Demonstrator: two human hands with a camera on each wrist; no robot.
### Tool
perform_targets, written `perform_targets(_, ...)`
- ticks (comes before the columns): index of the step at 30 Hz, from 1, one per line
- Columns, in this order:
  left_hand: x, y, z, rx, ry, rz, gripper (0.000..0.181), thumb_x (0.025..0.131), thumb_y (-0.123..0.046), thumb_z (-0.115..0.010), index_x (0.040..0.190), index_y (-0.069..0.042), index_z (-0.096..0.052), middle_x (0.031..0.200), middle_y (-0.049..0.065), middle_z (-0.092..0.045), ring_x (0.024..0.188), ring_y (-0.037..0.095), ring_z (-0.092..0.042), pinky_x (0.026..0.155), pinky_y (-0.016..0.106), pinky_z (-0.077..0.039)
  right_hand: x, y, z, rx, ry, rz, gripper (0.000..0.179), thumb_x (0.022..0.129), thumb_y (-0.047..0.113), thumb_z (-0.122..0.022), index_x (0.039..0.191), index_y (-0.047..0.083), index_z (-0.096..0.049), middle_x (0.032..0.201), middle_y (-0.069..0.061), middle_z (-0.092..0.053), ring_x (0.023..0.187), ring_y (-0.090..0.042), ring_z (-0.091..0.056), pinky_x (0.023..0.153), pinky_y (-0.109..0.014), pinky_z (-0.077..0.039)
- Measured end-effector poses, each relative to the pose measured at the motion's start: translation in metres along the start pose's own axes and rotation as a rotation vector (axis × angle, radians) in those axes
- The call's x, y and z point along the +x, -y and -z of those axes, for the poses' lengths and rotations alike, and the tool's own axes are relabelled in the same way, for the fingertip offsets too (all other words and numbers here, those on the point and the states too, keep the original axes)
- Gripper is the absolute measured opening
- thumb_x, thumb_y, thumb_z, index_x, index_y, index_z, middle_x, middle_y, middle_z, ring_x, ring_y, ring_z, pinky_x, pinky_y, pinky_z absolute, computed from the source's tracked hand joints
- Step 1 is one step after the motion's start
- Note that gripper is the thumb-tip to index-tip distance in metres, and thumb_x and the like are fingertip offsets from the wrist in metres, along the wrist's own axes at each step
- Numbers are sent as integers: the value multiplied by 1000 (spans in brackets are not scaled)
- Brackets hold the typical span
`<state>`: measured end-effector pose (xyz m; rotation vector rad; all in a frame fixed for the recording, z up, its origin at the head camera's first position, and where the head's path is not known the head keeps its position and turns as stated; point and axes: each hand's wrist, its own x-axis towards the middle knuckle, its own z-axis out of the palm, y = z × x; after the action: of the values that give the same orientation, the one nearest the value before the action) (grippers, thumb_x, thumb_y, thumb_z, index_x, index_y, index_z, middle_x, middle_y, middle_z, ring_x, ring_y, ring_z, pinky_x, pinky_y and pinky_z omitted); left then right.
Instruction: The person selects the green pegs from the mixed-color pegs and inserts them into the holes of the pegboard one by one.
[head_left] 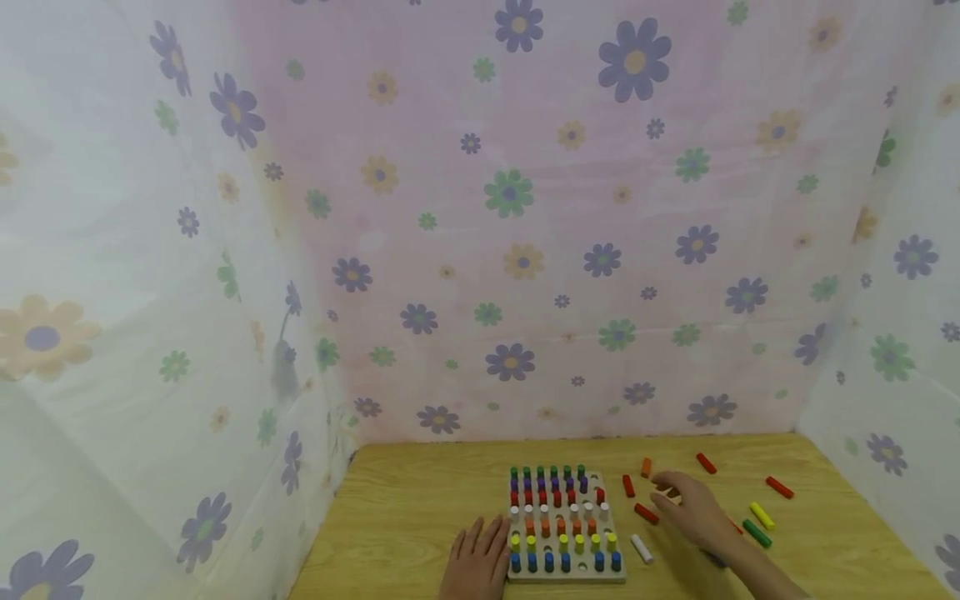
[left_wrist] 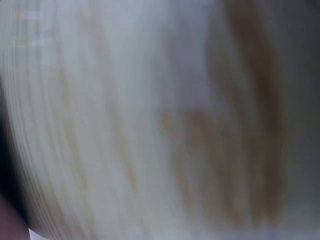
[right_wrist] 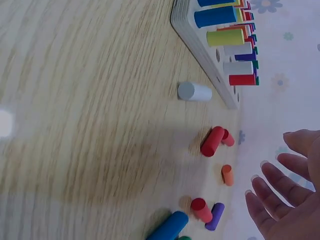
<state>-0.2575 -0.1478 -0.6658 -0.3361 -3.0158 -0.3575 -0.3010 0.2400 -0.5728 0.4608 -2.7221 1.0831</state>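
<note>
A pegboard (head_left: 566, 576) holds rows of coloured pegs: green, purple, red, white, orange, yellow and blue, with some holes bare. My left hand (head_left: 478, 560) rests on the table with its fingers spread, fingertips right at the board's left edge. To the right of the board, my right hand (head_left: 696, 510) is above the table, near a loose orange peg (head_left: 647, 467) and a red peg (head_left: 647, 513). Its fingers, loosely bent, have nothing between them in the right wrist view. A loose white peg (right_wrist: 195, 92) lies beside the board.
Wood-grain table (head_left: 405, 517) with flowered cloth (head_left: 510, 275) at the back and sides. More loose pegs lie to the right, including a yellow peg (head_left: 762, 516), a green peg (head_left: 757, 533) and a purple peg (right_wrist: 214, 216). The left wrist view shows mostly blurred wood grain.
</note>
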Motion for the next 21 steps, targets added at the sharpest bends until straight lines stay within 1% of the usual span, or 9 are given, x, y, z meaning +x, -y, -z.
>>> perform_targets(2, -1, -1, 1, 3, 3, -5, 64, 110, -59, -13, 155, -31, -48, 155, -7, -50, 145, 29, -42, 118, 57, -33, -4, -3, 4, -17, -15, 4, 26, 95, 9, -72, 117, -6, -69, 108, -15, -72, 92, -27, -67, 75, -35, -60)
perform_targets(4, -1, -2, 2, 1, 4, -5, 64, 109, -59, -13, 156, -31, -47, 155, -7, -50, 146, 30, -42, 119, 57, -33, -9, -6, 8, -18, -27, -14, 26, 94, 9, -73, 116, -6, -69, 107, -15, -71, 91, -26, -67, 75, -34, -60)
perform_targets(6, -2, -3, 3, -1, 9, -1, 65, 109, -60, -12, 156, -31, -47, 156, -7, -49, 146, 29, -41, 119, 57, -32, -13, -9, 12, -12, -20, -24, 27, 95, 9, -72, 117, -7, -68, 107, -15, -71, 91, -26, -66, 74, -35, -60)
perform_targets(9, -2, -3, 3, -7, 20, 2, 66, 109, -60, -11, 156, -31, -46, 156, -7, -49, 147, 29, -41, 120, 57, -31, -20, -17, 17, -15, -24, -52, 27, 95, 9, -72, 117, -7, -68, 110, -17, -70, 91, -25, -66, 72, -31, -59)
perform_targets(10, -2, -3, 2, -7, 23, 1, 66, 109, -61, -11, 156, -32, -46, 156, -7, -49, 146, 29, -41, 120, 57, -31, -22, -21, 19, -18, -24, -49, 27, 95, 9, -72, 116, -8, -68, 110, -17, -70, 91, -26, -66, 71, -31, -58)
perform_targets(13, -2, -3, 2, 8, 33, -3, 65, 109, -61, -11, 157, -32, -45, 156, -8, -48, 147, 29, -41, 120, 57, -32, -29, -29, 23, -44, -41, -68, 27, 94, 8, -74, 115, -7, -69, 108, -15, -71, 90, -25, -66, 70, -27, -58)
perform_targets(16, -1, -2, 3, 24, 41, -6, 65, 109, -61, -11, 157, -33, -44, 157, -8, -47, 147, 30, -40, 120, 57, -32, -33, -35, 30, -66, -44, -61, 28, 92, 7, -75, 114, -9, -69, 105, -15, -70, 89, -26, -66, 70, -30, -59)
perform_targets(17, -1, -1, 4, 24, 45, -5, 64, 109, -60, -12, 158, -32, -43, 157, -8, -47, 147, 30, -39, 120, 57, -31, -34, -37, 33, -77, -44, -72, 29, 92, 7, -75, 115, -9, -69, 105, -15, -70, 88, -26, -66, 70, -30, -58)
perform_targets(21, 0, 0, 8, 2, 59, -12, 62, 110, -58, -15, 158, -31, -43, 159, -6, -46, 148, 32, -37, 120, 60, -30, -37, -48, 45, -102, -38, -88, 31, 93, 6, -73, 117, -12, -67, 107, -20, -69, 90, -28, -66, 71, -36, -60)
